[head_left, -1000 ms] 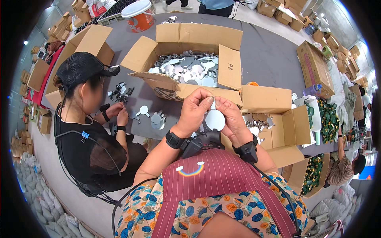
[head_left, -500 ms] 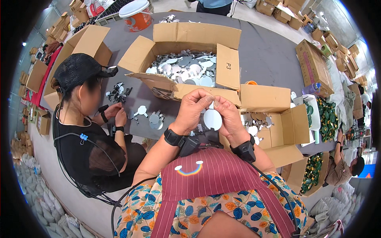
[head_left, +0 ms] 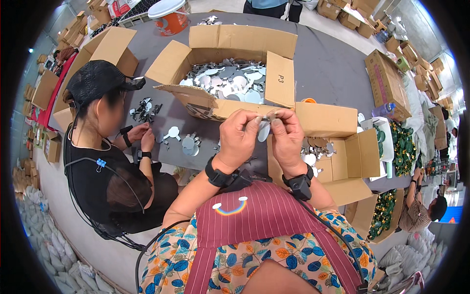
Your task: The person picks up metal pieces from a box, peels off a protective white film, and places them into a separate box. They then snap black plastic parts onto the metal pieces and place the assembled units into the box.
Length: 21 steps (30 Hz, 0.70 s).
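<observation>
Just in front of the large open cardboard box, my left hand and my right hand meet at the fingertips. Between them they pinch a flat, pale, round piece with a narrow tab. Its disc hangs tilted, and my right fingers partly hide it. A thin dark bit shows at the pinch, too small to name. Many similar flat white and grey pieces fill the large box. A smaller open box with more pieces stands beside my right hand.
At my left a co-worker in a black cap handles something small near a pile of dark parts. Loose flat pieces lie on the grey table. An orange bucket stands far left; green discs lie at the right.
The round piece has turned from facing me to a tilted, narrower view. My right fingers have shifted up and slightly right, and both hands have drawn slightly apart.
</observation>
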Each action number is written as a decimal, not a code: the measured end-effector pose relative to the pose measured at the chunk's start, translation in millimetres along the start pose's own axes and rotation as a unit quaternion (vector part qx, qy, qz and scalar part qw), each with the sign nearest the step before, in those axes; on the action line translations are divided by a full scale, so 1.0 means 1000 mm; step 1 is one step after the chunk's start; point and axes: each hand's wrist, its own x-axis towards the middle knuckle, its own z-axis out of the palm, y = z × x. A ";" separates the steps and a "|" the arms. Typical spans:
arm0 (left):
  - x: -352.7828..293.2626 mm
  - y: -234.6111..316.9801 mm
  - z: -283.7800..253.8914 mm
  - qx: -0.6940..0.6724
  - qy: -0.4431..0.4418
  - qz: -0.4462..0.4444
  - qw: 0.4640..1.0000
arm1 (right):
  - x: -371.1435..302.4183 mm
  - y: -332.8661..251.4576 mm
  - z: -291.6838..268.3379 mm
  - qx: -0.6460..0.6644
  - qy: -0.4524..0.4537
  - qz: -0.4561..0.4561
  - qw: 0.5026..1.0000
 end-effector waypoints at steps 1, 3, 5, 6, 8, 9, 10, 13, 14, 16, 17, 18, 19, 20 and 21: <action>-0.003 0.000 -0.001 -0.020 0.004 -0.028 0.999 | 0.002 -0.002 -0.001 -0.001 -0.002 -0.001 1.000; -0.006 -0.001 -0.005 -0.150 -0.041 -0.100 0.983 | 0.005 -0.009 -0.002 0.071 0.017 -0.022 0.997; -0.006 0.000 -0.009 -0.276 -0.086 -0.171 0.942 | 0.003 -0.011 -0.002 0.098 -0.006 -0.008 0.995; -0.004 0.003 -0.011 -0.257 -0.095 -0.173 0.946 | 0.004 -0.010 -0.004 0.067 -0.038 -0.027 0.997; 0.001 0.001 -0.016 -0.235 -0.109 -0.172 0.950 | 0.004 -0.012 -0.006 0.020 -0.077 -0.045 0.996; 0.001 0.003 -0.016 -0.236 -0.109 -0.170 0.951 | 0.004 -0.014 -0.005 0.019 -0.079 -0.046 0.996; 0.002 0.008 -0.014 -0.245 -0.082 -0.185 0.948 | 0.004 -0.017 -0.003 0.008 -0.091 -0.058 0.994; 0.000 0.008 -0.008 -0.200 -0.096 -0.157 0.962 | 0.004 -0.019 -0.003 -0.040 -0.124 -0.089 0.988; -0.001 0.006 -0.007 -0.143 -0.138 -0.113 0.973 | 0.004 -0.019 -0.005 -0.076 -0.140 -0.108 0.981; -0.001 0.008 -0.008 -0.164 -0.170 -0.131 0.963 | 0.004 -0.025 -0.007 -0.089 -0.158 -0.107 0.977; 0.000 0.008 -0.009 -0.183 -0.202 -0.149 0.950 | 0.004 -0.027 -0.008 -0.101 -0.175 -0.107 0.973; 0.001 0.009 -0.008 -0.262 -0.215 -0.180 0.923 | 0.003 -0.028 -0.009 -0.101 -0.175 -0.107 0.973; -0.001 0.008 -0.009 -0.261 -0.216 -0.180 0.923 | 0.002 -0.030 -0.010 -0.096 -0.190 -0.095 0.973; -0.003 0.007 -0.009 -0.285 -0.216 -0.180 0.916 | 0.001 -0.031 -0.010 -0.091 -0.205 -0.083 0.971; -0.005 0.006 -0.008 -0.309 -0.217 -0.179 0.909 | 0.000 -0.031 -0.010 -0.092 -0.204 -0.084 0.971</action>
